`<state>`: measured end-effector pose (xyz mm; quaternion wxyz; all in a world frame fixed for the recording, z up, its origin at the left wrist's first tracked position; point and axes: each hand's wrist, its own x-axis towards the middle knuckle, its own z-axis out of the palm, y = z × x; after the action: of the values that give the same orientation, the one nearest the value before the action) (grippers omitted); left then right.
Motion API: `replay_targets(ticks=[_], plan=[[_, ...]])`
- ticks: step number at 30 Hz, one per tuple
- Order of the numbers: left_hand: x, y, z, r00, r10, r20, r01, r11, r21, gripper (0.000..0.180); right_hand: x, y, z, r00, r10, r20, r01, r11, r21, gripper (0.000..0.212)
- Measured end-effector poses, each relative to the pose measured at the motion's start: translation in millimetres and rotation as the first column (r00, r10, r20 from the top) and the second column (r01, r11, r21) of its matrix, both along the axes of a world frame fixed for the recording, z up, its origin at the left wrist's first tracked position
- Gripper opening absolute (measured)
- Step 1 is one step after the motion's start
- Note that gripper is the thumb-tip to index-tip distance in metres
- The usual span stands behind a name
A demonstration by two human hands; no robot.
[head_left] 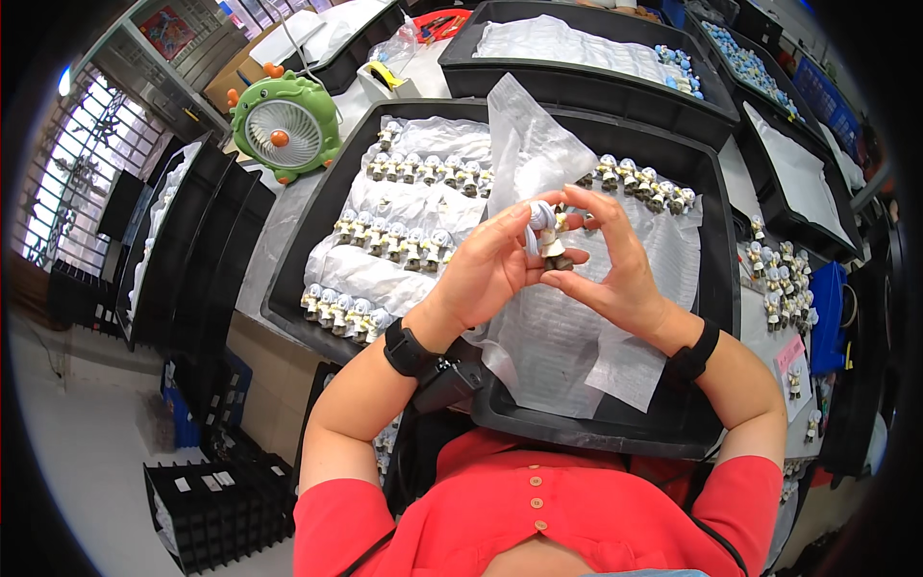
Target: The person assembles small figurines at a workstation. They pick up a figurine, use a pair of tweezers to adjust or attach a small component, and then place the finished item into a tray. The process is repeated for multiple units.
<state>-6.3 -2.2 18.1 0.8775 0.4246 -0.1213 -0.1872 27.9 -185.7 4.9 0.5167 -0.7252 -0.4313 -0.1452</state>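
A small figurine (551,238) with pale blue hair, a white outfit and a dark base is held upright over the big black tray (723,288). My left hand (486,264) is closed on its hair side, thumb and fingers pinching it. From the other side, my right hand (620,274) grips it too, with fingertips at its top and base. Similar figurines (394,238) stand in rows on white wrapping sheets in the tray's left part. Another row of figurines (639,181) lies at its far right. A loose white foam sheet (534,139) rises behind my hands.
A green fan (282,130) and a tape dispenser (386,79) stand beyond the tray's far left edge. More figurines (784,279) crowd the table at the right, near a blue bin (827,317). Another black tray (586,82) sits behind. Stacked black trays (207,240) rise at the left.
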Motion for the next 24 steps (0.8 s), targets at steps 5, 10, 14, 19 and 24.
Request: replay_targets(ticks=[5,10,14,19,24], plan=[[0.2,-0.3,-3.4,1.000,0.027,-0.013,-0.027,1.000,-0.014,0.052,0.7,-0.2,4.0,0.999,-0.009,0.041,0.010,1.000,-0.005,0.070],[0.2,-1.8,-5.0,0.998,0.065,0.016,-0.064,0.997,-0.030,0.050,4.6,-3.9,-0.6,0.999,-0.037,0.039,0.040,0.997,-0.066,0.066],[0.3,-1.6,-6.4,0.997,0.070,0.023,-0.069,0.997,-0.042,0.048,4.1,-4.5,-0.4,0.999,-0.034,0.026,0.035,0.997,-0.063,0.065],[-2.6,0.9,-5.9,0.998,0.064,0.020,-0.063,0.997,-0.051,0.047,3.3,0.4,3.0,0.997,-0.043,0.063,0.046,0.998,-0.048,0.057],[0.3,-5.4,0.6,0.998,0.039,0.055,-0.032,0.991,-0.126,0.045,3.2,-3.7,2.2,0.994,-0.099,0.052,0.099,0.995,0.008,0.044]])
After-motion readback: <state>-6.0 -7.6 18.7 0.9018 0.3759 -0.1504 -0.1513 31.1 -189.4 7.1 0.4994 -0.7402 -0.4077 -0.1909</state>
